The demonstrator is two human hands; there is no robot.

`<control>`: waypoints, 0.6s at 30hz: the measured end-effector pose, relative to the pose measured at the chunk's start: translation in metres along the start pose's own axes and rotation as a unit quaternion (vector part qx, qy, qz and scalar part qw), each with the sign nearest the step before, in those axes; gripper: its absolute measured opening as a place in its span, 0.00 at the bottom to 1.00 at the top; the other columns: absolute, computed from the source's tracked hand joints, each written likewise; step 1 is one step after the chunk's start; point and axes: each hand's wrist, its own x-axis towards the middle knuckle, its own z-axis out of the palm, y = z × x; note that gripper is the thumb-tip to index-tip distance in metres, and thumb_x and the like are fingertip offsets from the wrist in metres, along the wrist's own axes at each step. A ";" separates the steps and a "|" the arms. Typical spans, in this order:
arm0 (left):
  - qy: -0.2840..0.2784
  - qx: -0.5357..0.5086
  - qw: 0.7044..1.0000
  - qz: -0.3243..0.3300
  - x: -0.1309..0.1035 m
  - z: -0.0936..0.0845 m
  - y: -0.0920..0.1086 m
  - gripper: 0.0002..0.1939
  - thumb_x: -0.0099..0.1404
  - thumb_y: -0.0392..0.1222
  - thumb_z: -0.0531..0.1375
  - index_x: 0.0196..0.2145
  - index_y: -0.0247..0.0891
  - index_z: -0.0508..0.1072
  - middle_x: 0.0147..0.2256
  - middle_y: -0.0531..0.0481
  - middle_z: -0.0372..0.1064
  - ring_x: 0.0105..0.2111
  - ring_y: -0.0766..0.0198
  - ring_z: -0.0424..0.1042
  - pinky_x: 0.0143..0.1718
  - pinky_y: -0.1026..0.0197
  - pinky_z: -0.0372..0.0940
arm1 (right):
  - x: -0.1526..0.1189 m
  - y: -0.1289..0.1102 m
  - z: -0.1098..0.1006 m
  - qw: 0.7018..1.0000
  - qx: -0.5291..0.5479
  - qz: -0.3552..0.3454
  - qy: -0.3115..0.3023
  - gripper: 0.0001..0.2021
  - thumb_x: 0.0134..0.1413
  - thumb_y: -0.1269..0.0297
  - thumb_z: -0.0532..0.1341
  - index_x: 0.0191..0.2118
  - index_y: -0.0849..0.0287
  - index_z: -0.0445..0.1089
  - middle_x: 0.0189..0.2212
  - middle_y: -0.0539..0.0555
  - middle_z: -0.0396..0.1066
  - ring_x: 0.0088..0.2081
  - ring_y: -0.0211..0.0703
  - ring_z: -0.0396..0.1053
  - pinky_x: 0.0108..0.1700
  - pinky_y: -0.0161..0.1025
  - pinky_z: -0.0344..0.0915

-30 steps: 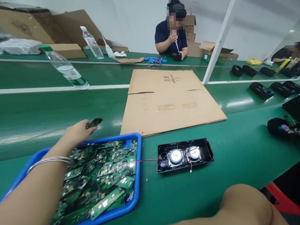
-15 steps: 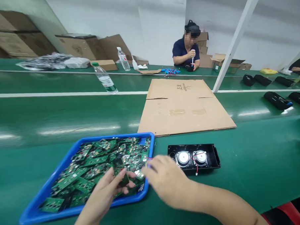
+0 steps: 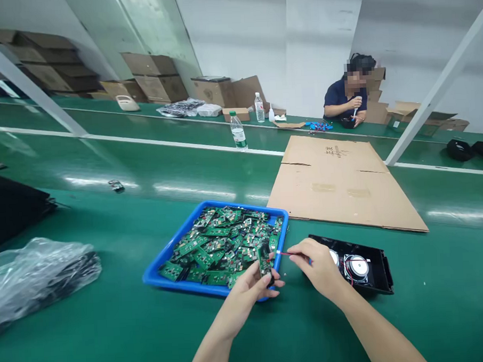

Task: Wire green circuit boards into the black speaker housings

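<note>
My left hand point(image 3: 256, 284) grips a green circuit board point(image 3: 264, 260) by its edges, held upright above the right end of the blue tray point(image 3: 158, 280). Several similar boards point(image 3: 216, 246) lie heaped in that tray. A thin red wire point(image 3: 289, 253) runs from the board side toward my right hand point(image 3: 315, 260), whose thumb and forefinger pinch its end. Behind and right of that hand sits an open black speaker housing point(image 3: 374, 284) with two round silver speakers point(image 3: 356, 268). My right hand covers part of the left speaker.
A flattened cardboard sheet point(image 3: 346, 198) lies beyond the tray. A water bottle point(image 3: 238, 132) stands near the white rail. Plastic-wrapped parts point(image 3: 41, 280) and a black bag-like item point(image 3: 10, 207) are at left. A co-worker point(image 3: 345, 99) sits across the bench.
The view has swung left, so things appear shifted right. The board has been lifted from over the heap into clear sight, and my hands are farther apart with the red wire stretched between them.
</note>
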 end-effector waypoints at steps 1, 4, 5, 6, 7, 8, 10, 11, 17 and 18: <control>-0.002 0.018 1.000 0.008 0.001 0.004 0.000 0.29 0.48 0.51 0.64 0.47 0.39 0.65 0.32 0.50 0.69 0.36 0.57 0.71 0.33 0.60 0.67 | -0.003 0.001 -0.004 1.000 -0.003 0.005 0.018 0.08 0.58 0.68 0.54 0.35 0.59 0.71 0.27 0.52 0.69 0.28 0.38 0.66 0.30 0.34 0.64; -0.014 0.071 0.997 0.036 0.006 0.019 0.001 0.30 0.49 0.51 0.63 0.48 0.37 0.64 0.34 0.48 0.70 0.39 0.56 0.69 0.35 0.60 0.65 | -0.012 0.007 -0.011 0.996 -0.034 0.017 0.075 0.10 0.59 0.65 0.52 0.37 0.58 0.70 0.27 0.53 0.69 0.28 0.39 0.67 0.31 0.36 0.64; -0.017 0.085 0.995 0.046 0.008 0.024 0.000 0.30 0.49 0.51 0.63 0.48 0.37 0.65 0.35 0.47 0.70 0.40 0.55 0.69 0.37 0.59 0.65 | -0.015 0.010 -0.012 0.994 -0.044 0.021 0.094 0.11 0.59 0.64 0.51 0.38 0.58 0.70 0.28 0.53 0.70 0.28 0.40 0.68 0.31 0.36 0.65; -0.020 0.094 0.994 0.055 0.010 0.029 0.000 0.29 0.49 0.51 0.62 0.47 0.37 0.65 0.36 0.46 0.71 0.42 0.54 0.68 0.39 0.59 0.64 | -0.017 0.013 -0.013 0.992 -0.053 0.027 0.112 0.11 0.59 0.63 0.51 0.38 0.58 0.70 0.28 0.54 0.70 0.28 0.40 0.68 0.32 0.37 0.65; -0.021 0.099 0.993 0.063 0.012 0.034 0.000 0.28 0.49 0.51 0.62 0.47 0.37 0.65 0.37 0.45 0.71 0.43 0.54 0.68 0.41 0.59 0.63 | -0.019 0.016 -0.014 0.989 -0.060 0.036 0.131 0.11 0.59 0.62 0.51 0.37 0.58 0.70 0.28 0.54 0.71 0.27 0.40 0.68 0.31 0.37 0.66; -0.023 0.100 0.992 0.068 0.014 0.038 0.000 0.29 0.49 0.51 0.62 0.47 0.37 0.65 0.38 0.44 0.72 0.43 0.54 0.67 0.41 0.59 0.63 | -0.021 0.019 -0.015 0.985 -0.065 0.049 0.149 0.11 0.58 0.62 0.51 0.37 0.58 0.70 0.27 0.53 0.71 0.26 0.41 0.68 0.30 0.37 0.66; -0.025 0.097 0.993 0.068 0.016 0.046 0.001 0.30 0.49 0.52 0.61 0.48 0.37 0.64 0.39 0.44 0.71 0.39 0.55 0.68 0.37 0.59 0.63 | -0.022 0.023 -0.017 0.978 -0.057 0.090 0.179 0.11 0.57 0.60 0.52 0.35 0.58 0.70 0.23 0.52 0.70 0.22 0.40 0.67 0.27 0.37 0.65; -0.026 0.095 0.993 0.063 0.017 0.049 0.001 0.31 0.49 0.52 0.61 0.49 0.37 0.63 0.39 0.44 0.71 0.35 0.57 0.68 0.33 0.60 0.63 | -0.022 0.025 -0.018 0.974 -0.037 0.117 0.189 0.11 0.55 0.59 0.53 0.35 0.58 0.71 0.20 0.51 0.69 0.20 0.39 0.65 0.25 0.37 0.64; -0.032 0.089 0.993 0.069 0.021 0.055 0.000 0.28 0.49 0.52 0.60 0.47 0.37 0.64 0.36 0.46 0.69 0.26 0.64 0.64 0.23 0.63 0.59 | -0.019 0.036 -0.030 0.894 0.310 0.251 0.205 0.11 0.45 0.57 0.63 0.31 0.59 0.72 0.19 0.48 0.67 0.17 0.34 0.63 0.22 0.33 0.61; -0.027 0.100 0.992 0.078 0.022 0.055 -0.001 0.27 0.50 0.51 0.60 0.46 0.38 0.65 0.37 0.46 0.69 0.26 0.63 0.64 0.24 0.62 0.60 | -0.019 0.037 -0.033 0.882 0.348 0.252 0.196 0.12 0.43 0.55 0.64 0.30 0.59 0.72 0.19 0.48 0.67 0.19 0.35 0.63 0.24 0.33 0.62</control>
